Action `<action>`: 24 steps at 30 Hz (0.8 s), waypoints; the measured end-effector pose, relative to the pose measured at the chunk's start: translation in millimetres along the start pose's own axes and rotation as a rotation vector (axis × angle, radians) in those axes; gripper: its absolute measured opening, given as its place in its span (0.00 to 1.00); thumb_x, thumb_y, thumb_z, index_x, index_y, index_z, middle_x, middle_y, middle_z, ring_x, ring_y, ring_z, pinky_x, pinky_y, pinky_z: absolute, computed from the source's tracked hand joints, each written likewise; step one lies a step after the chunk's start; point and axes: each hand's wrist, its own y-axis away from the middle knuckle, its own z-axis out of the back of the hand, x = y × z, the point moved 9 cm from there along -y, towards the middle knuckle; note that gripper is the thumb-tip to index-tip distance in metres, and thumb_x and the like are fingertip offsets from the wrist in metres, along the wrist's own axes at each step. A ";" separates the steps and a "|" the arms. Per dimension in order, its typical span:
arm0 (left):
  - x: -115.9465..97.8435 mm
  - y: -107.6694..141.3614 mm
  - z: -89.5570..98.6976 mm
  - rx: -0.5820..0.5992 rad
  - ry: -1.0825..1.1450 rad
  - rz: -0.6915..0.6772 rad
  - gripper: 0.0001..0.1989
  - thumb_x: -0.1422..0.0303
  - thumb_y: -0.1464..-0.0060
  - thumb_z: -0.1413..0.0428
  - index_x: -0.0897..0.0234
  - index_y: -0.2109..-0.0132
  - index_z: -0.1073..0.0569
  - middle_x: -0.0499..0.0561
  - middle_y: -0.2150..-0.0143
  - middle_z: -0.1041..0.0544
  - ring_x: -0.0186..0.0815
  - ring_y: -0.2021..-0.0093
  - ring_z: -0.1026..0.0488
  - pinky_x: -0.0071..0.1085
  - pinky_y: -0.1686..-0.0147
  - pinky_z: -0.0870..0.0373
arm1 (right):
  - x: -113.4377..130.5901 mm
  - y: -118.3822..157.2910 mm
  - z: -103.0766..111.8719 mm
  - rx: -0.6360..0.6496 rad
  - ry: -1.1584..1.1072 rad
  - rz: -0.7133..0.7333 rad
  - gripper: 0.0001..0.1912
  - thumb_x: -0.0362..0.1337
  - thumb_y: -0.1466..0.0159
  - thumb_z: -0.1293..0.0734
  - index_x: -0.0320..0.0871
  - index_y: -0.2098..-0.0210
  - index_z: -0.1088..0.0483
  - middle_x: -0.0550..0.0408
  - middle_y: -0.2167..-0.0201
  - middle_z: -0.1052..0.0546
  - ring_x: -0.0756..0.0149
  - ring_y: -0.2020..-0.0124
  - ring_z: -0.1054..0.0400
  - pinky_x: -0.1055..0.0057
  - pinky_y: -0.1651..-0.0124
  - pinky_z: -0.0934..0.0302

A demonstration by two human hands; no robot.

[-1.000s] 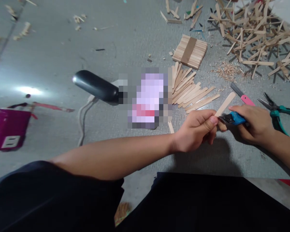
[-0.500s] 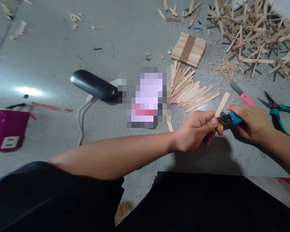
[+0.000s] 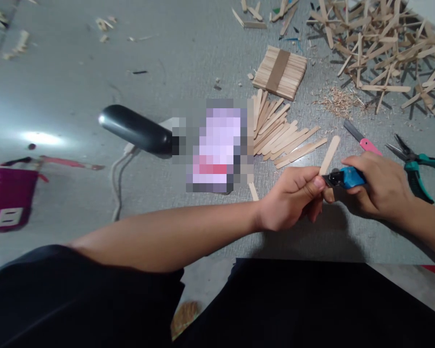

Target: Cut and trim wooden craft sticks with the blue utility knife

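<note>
My left hand point(image 3: 293, 198) pinches a flat wooden stick point(image 3: 329, 154) near its lower end, the rounded end pointing up and slightly right. From the right, my right hand point(image 3: 382, 186) is closed around a blue-handled cutting tool point(image 3: 352, 178), whose dark metal head meets the stick beside my left thumb. The exact contact is too small to make out. Just above and left of my hands lie fanned-out loose sticks point(image 3: 284, 137), with a banded bundle of sticks point(image 3: 281, 72) behind them.
Teal-handled pliers point(image 3: 415, 162) and a pink cutter point(image 3: 368, 144) lie on the right. Crossed sticks point(image 3: 384, 53) pile up at the back right, near wood shavings point(image 3: 339, 101). A blurred phone-like object point(image 3: 219, 145), a black rounded device point(image 3: 136, 129) and a purple packet point(image 3: 10, 198) lie leftward.
The view has shifted slightly, so objects on the left appear farther left. My right hand and the tool have turned a little. The stick stays in my left hand.
</note>
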 end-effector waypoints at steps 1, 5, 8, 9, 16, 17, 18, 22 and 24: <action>0.2 -0.2 0.4 -0.004 0.012 0.005 0.29 0.41 0.30 0.36 0.64 0.63 0.25 0.43 0.78 0.26 0.25 0.83 0.31 0.22 0.83 0.42 | 0.2 0.0 1.8 -0.021 0.006 -0.002 0.24 0.54 0.17 0.41 0.42 0.42 0.25 0.47 0.62 0.18 0.55 0.64 0.23 0.58 0.62 0.34; -2.4 -2.4 0.1 0.003 0.060 0.013 0.29 0.42 0.32 0.33 0.65 0.66 0.25 0.45 0.77 0.24 0.25 0.83 0.31 0.24 0.79 0.32 | 2.5 1.1 10.2 -0.136 0.010 0.007 0.17 0.50 0.20 0.34 0.45 0.44 0.24 0.46 0.61 0.17 0.52 0.62 0.22 0.55 0.60 0.31; -4.2 -3.5 0.1 0.004 0.064 0.027 0.30 0.41 0.33 0.33 0.64 0.66 0.25 0.44 0.80 0.26 0.26 0.83 0.32 0.25 0.77 0.29 | -2.2 2.9 17.7 -0.238 -0.056 -0.023 0.13 0.47 0.23 0.31 0.48 0.45 0.25 0.49 0.62 0.18 0.54 0.65 0.24 0.56 0.62 0.32; -4.4 -3.7 0.6 -0.003 0.064 0.030 0.30 0.41 0.34 0.33 0.64 0.67 0.25 0.43 0.81 0.26 0.26 0.83 0.32 0.26 0.76 0.28 | -5.1 4.7 23.8 -0.312 -0.089 -0.034 0.12 0.47 0.24 0.29 0.49 0.45 0.26 0.50 0.63 0.19 0.55 0.66 0.26 0.56 0.62 0.32; -8.1 -5.4 0.8 -0.004 0.052 -0.025 0.28 0.44 0.31 0.35 0.64 0.68 0.24 0.44 0.83 0.28 0.27 0.83 0.32 0.28 0.71 0.24 | -9.9 0.1 14.0 -0.192 -0.115 -0.015 0.15 0.47 0.22 0.32 0.49 0.40 0.25 0.49 0.58 0.15 0.53 0.61 0.20 0.56 0.59 0.27; -8.5 -5.4 0.7 -0.003 0.050 -0.029 0.28 0.44 0.30 0.35 0.64 0.67 0.24 0.44 0.83 0.28 0.27 0.83 0.33 0.28 0.71 0.24 | -8.1 -0.5 12.3 -0.169 -0.123 0.000 0.16 0.48 0.21 0.33 0.48 0.39 0.25 0.49 0.58 0.14 0.54 0.62 0.20 0.57 0.59 0.27; -8.6 -5.4 0.9 -0.004 0.048 -0.030 0.28 0.45 0.30 0.35 0.64 0.67 0.23 0.44 0.83 0.27 0.26 0.83 0.33 0.28 0.71 0.24 | -6.6 -0.8 11.2 -0.153 -0.131 0.012 0.18 0.49 0.20 0.33 0.47 0.38 0.24 0.49 0.58 0.14 0.54 0.63 0.20 0.57 0.60 0.27; -11.0 -4.6 1.4 -0.003 0.059 -0.061 0.27 0.45 0.29 0.34 0.64 0.66 0.23 0.43 0.82 0.26 0.25 0.84 0.34 0.28 0.71 0.25 | -4.6 -0.4 6.1 -0.085 -0.127 0.028 0.23 0.51 0.19 0.35 0.43 0.36 0.23 0.47 0.61 0.15 0.56 0.65 0.21 0.60 0.64 0.30; -11.3 -4.3 1.3 0.002 0.068 -0.074 0.27 0.46 0.29 0.35 0.64 0.66 0.23 0.43 0.81 0.27 0.25 0.83 0.34 0.27 0.70 0.24 | -4.9 0.7 5.3 -0.077 -0.113 0.032 0.24 0.52 0.19 0.35 0.44 0.35 0.23 0.47 0.60 0.16 0.57 0.66 0.22 0.61 0.65 0.31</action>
